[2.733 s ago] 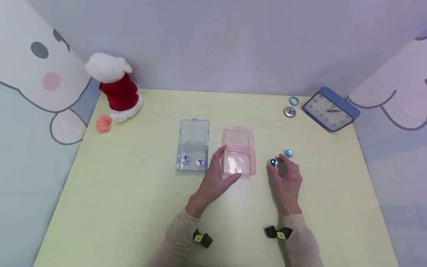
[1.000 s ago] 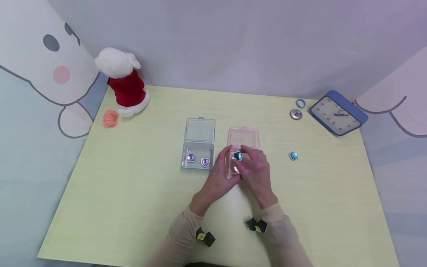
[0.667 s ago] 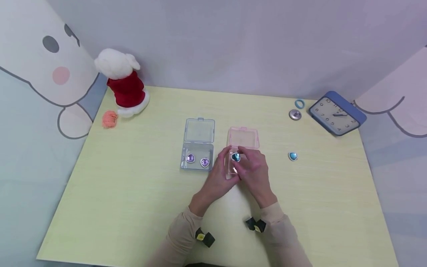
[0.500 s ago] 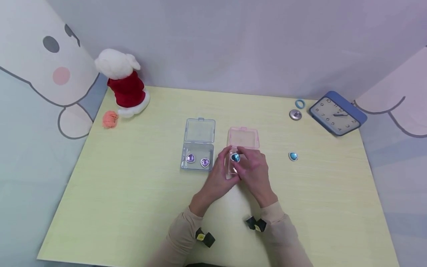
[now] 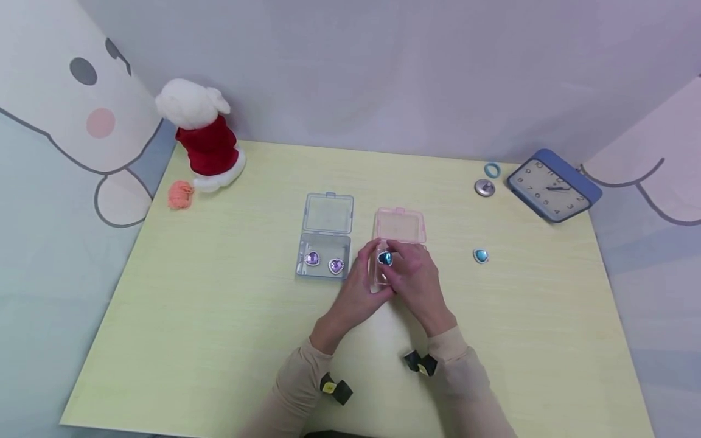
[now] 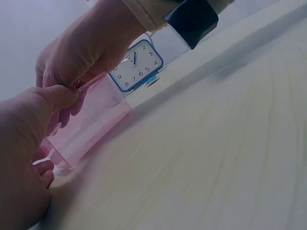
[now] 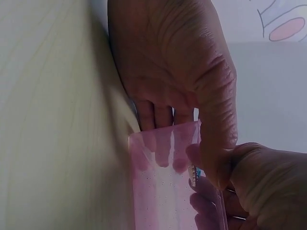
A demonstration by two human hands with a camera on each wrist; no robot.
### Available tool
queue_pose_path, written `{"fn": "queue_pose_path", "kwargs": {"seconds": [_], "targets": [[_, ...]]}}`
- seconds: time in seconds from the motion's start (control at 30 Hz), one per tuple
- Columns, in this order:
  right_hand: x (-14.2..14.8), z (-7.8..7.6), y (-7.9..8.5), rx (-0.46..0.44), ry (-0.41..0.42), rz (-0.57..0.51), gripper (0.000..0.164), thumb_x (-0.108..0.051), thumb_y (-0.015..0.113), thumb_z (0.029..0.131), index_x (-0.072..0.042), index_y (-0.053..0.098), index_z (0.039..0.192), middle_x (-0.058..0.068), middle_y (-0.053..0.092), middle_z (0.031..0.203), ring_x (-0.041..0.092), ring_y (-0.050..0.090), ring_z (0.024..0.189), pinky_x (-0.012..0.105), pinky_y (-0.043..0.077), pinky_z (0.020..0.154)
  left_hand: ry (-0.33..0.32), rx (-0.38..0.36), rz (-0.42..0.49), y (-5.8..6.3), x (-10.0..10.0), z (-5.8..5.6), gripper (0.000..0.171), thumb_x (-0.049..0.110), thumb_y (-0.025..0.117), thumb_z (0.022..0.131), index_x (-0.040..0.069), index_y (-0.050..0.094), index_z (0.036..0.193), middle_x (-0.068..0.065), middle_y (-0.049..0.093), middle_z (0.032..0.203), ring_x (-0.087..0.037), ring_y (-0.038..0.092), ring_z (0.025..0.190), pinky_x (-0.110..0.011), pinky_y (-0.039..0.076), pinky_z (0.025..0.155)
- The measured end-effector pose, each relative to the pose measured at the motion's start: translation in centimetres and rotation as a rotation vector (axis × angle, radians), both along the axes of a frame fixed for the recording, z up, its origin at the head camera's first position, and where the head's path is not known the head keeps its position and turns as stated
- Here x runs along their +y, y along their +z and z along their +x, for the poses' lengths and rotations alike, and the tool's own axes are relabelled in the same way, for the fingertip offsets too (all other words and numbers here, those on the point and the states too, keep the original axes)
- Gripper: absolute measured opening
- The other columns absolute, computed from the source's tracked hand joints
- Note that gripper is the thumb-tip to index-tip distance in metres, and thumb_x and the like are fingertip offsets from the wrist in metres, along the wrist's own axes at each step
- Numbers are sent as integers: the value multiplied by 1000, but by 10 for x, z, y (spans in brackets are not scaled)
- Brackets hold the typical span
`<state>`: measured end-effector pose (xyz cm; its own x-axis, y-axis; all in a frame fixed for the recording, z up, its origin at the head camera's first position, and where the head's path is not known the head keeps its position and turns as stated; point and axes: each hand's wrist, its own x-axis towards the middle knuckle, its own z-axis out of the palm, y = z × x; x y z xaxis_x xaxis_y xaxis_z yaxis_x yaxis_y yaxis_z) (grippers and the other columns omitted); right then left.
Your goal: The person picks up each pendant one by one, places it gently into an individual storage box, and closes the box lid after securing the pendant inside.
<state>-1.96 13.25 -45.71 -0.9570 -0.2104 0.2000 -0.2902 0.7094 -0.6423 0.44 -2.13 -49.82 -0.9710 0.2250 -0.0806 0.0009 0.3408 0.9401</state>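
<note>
My left hand grips the open pink plastic box at its left and front sides, its thumb at the near edge. My right hand pinches a blue heart-shaped rhinestone over the box's left part. Through the pink wall in the right wrist view, the rhinestone shows edge-on, with a bead-like rim. Much of the box's right part is hidden under my right hand. Just left stands an open blue-grey box with two purple heart rhinestones in it. Another blue heart rhinestone lies to the right.
A blue clock, a round metal piece and a light-blue ring are at the back right. A white plush toy in red and a coral-coloured bundle sit at the back left of the table.
My right hand has carried the blue heart rhinestone leftward from the table to over the pink box. In the last second it shifted slightly further left. My left hand has kept its grip.
</note>
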Motion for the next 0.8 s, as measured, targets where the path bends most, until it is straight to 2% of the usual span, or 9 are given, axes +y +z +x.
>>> {"fn": "queue_pose_path", "kwargs": {"seconds": [0.2, 0.53, 0.8], "targets": [[1, -2, 3, -34, 16, 24, 48, -6, 90, 83, 0, 71, 126, 17, 75, 120, 36, 65, 114, 53, 57, 98, -5, -22, 9, 0, 0, 1, 95, 27, 82, 89, 35, 23, 164, -2, 33, 170, -28, 32, 157, -61, 33, 123], [2, -3, 0, -27, 38, 23, 43, -6, 89, 83, 0, 72, 122, 16, 75, 116, 35, 65, 110, 53, 57, 95, -11, 4, -14, 2, -1, 1, 96, 28, 82, 90, 31, 23, 165, -4, 34, 169, -27, 33, 156, -59, 34, 123], [1, -5, 2, -69, 41, 42, 43, -5, 88, 82, -1, 73, 123, 15, 76, 116, 35, 65, 109, 53, 57, 93, -21, 28, -17, 2, -2, -1, 95, 27, 82, 91, 29, 22, 165, -6, 33, 170, -27, 32, 157, -59, 33, 123]]}}
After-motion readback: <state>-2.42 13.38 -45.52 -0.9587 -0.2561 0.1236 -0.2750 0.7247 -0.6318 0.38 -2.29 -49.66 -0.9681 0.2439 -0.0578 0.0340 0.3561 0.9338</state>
